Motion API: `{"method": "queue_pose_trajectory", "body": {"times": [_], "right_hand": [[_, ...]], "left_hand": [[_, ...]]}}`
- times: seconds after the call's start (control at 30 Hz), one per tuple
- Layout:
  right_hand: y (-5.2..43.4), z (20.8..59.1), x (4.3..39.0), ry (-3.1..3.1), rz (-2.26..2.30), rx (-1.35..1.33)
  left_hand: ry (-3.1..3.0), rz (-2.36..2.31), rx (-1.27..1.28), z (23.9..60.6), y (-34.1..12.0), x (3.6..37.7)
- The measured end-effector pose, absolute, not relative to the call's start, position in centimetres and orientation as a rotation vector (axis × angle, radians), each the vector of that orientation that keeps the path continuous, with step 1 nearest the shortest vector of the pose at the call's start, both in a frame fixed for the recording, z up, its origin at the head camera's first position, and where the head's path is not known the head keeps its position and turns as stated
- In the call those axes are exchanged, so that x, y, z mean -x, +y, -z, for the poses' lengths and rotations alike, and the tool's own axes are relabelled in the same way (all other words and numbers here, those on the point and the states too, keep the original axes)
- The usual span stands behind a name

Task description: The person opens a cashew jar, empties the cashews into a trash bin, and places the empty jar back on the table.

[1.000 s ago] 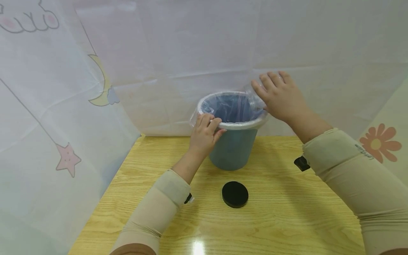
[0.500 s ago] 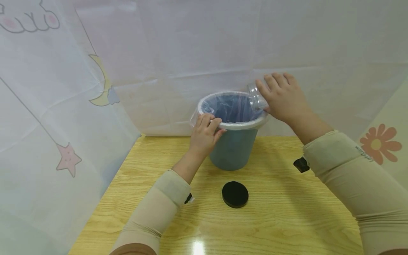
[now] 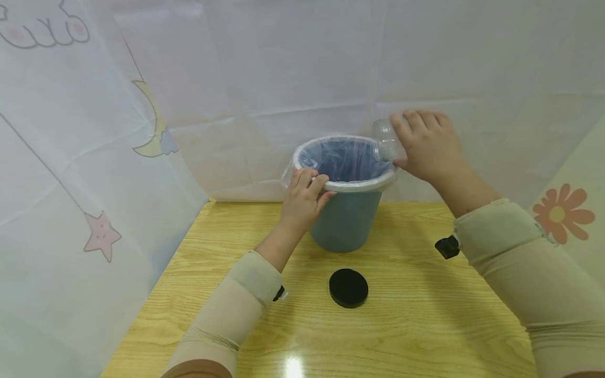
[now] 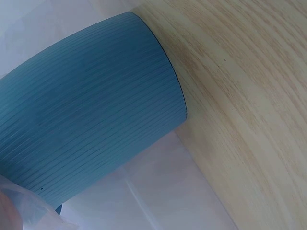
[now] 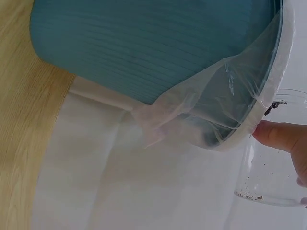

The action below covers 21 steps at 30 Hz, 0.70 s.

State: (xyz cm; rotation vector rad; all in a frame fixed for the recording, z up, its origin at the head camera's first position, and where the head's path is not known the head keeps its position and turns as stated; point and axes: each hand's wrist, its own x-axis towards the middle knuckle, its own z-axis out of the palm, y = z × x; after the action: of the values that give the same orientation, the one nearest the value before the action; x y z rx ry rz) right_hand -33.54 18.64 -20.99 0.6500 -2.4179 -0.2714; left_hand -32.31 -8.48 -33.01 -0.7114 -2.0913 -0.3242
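A blue trash bin with a white rim and a clear plastic liner stands on the table. My left hand grips the near left of its rim, thumb outside. At the right side of the rim, my right hand holds a clear jar tipped over, mouth toward the bin's opening. Dark specks cling inside the jar in the right wrist view, with a dark clump near the rim. The right thumb lies along the jar beside the rim.
A round black lid lies on the wooden table in front of the bin. Right behind the bin hangs a pale sheet, and a printed sheet covers the left side.
My right hand has shifted a little to the right with the jar, whose mouth shows more clearly past the fingers. The left hand and the bin have stayed put.
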Motion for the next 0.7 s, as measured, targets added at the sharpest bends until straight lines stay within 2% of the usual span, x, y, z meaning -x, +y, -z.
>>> {"method": "queue_pose_trajectory", "body": {"times": [0.7], "right_hand": [[19.9, 21.2, 33.1, -2.553, 0.017, -0.452]], "left_hand": [[-2.093, 0.321, 0.710, 33.0, -8.3, 32.4]]}}
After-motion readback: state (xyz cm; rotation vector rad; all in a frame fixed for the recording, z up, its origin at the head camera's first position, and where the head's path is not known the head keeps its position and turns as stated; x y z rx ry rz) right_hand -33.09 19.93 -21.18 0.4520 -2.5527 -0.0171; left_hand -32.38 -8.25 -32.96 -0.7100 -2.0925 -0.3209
